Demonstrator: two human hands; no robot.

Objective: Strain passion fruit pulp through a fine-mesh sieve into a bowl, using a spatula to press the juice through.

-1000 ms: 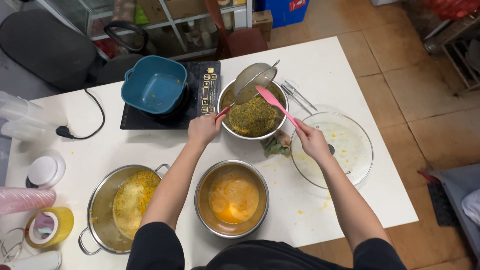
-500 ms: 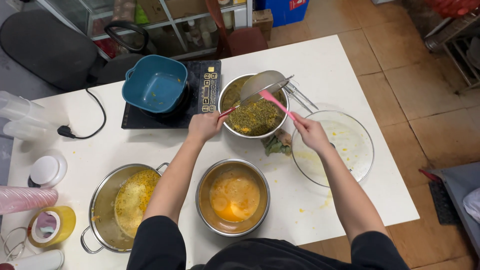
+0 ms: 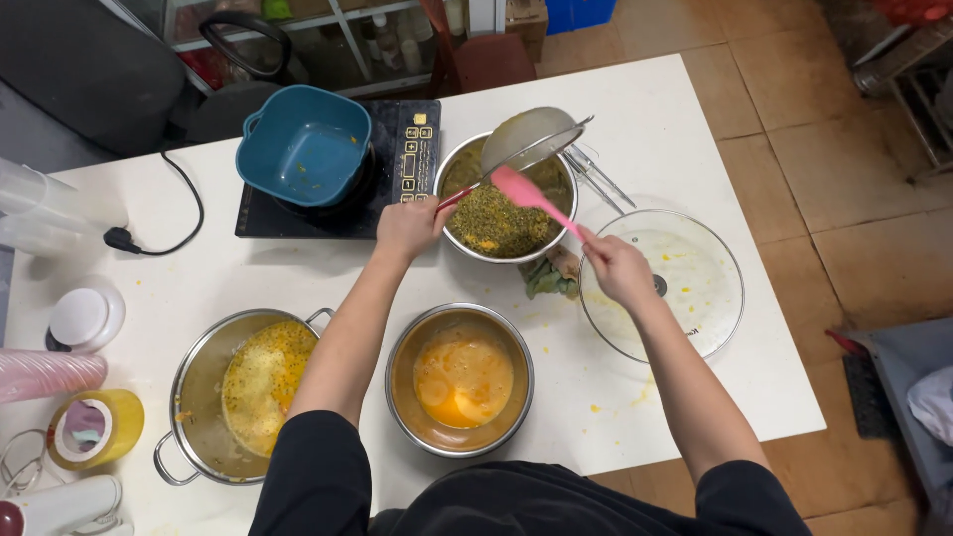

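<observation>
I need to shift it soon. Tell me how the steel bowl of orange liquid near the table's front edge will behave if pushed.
The steel bowl would probably slide easily on the smooth white table. Its orange liquid would likely slosh, though it sits well below the rim. Being wide and low, it seems unlikely to tip.

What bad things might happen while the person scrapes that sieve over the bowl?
The left hand tilts the sieve over the far bowl while the right hand works a pink spatula. Pulp might flick onto the table, which already has yellow splashes. The right forearm passes beside the glass lid and might nudge it. The near bowl of orange liquid sits close to the person's body and might get bumped.
</observation>
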